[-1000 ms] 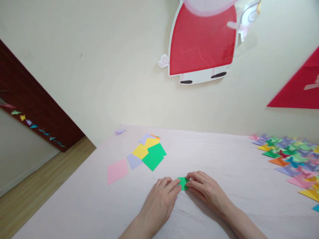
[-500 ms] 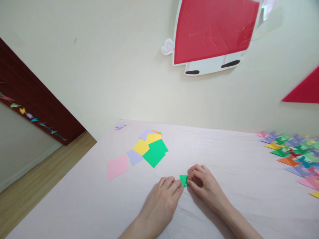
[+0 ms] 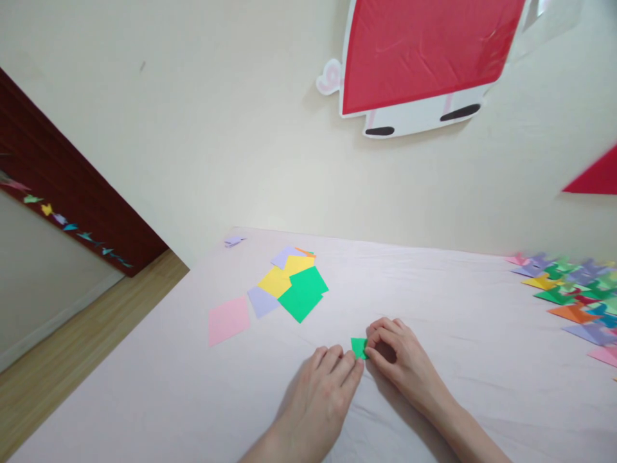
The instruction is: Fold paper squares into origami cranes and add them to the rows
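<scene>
A small folded piece of green paper (image 3: 358, 347) lies on the pale cloth, partly covered by my fingers. My right hand (image 3: 396, 350) pinches its right edge between thumb and forefinger, the other fingers curled above. With fingers bent and close together, my left hand (image 3: 324, 392) presses on the paper's lower left edge, its thumb hidden beneath. The paper's exact fold cannot be made out.
Loose paper squares lie further back: green (image 3: 303, 299), yellow (image 3: 274, 281), pink (image 3: 229, 320) and lilac (image 3: 263, 302). At the right stand rows of colourful folded paper shapes (image 3: 571, 292). A wall (image 3: 241, 148) closes off the table's back edge.
The view has shifted slightly. My left fingertips have moved a little to the right along the green paper's lower edge; my right hand still pinches it.
</scene>
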